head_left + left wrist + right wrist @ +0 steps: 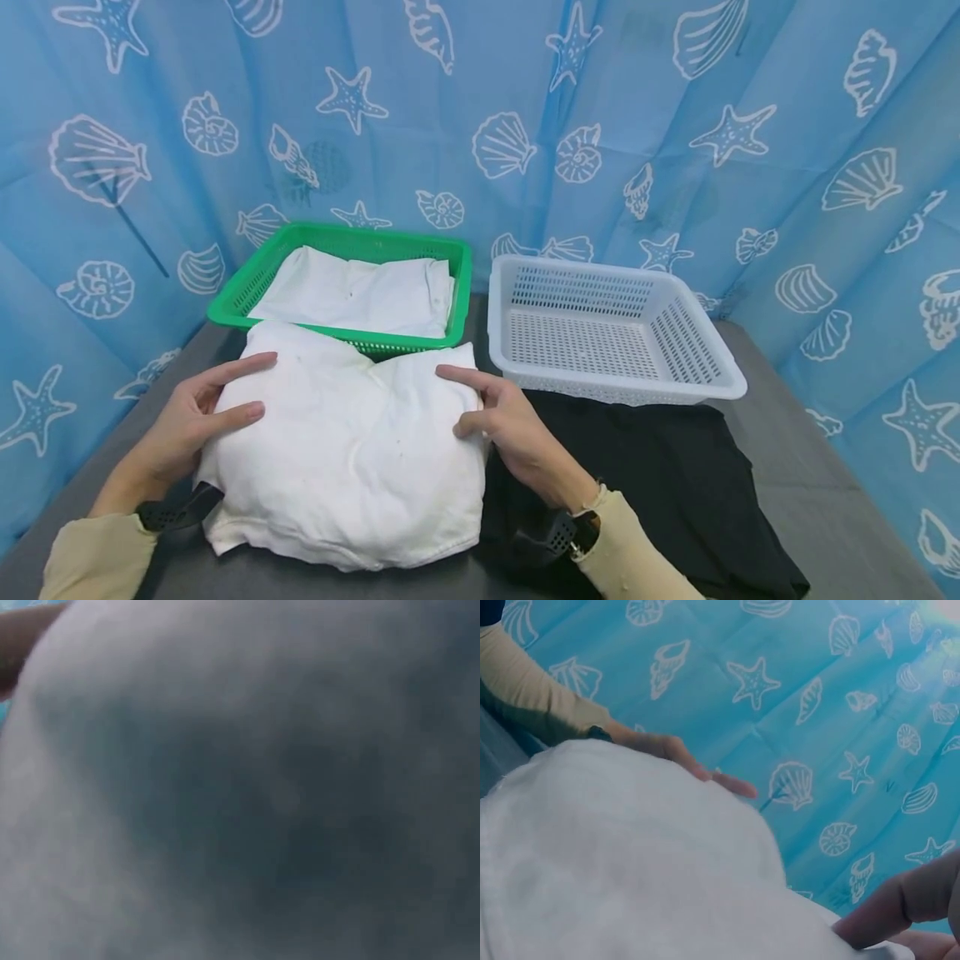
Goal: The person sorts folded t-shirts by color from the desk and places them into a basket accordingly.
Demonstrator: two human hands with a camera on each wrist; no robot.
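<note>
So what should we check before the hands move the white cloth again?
1. Left hand on the folded white cloth: ok, fingers flat on its left edge.
2. Right hand on it: ok, fingers on its right edge.
3. White basket has room: ok.
4. Green basket: not ok, white cloth already fills it.
5. Black cloth out of the way: not ok, it lies beside the white cloth.
6. Fold underneath is neat: cannot tell.
</note>
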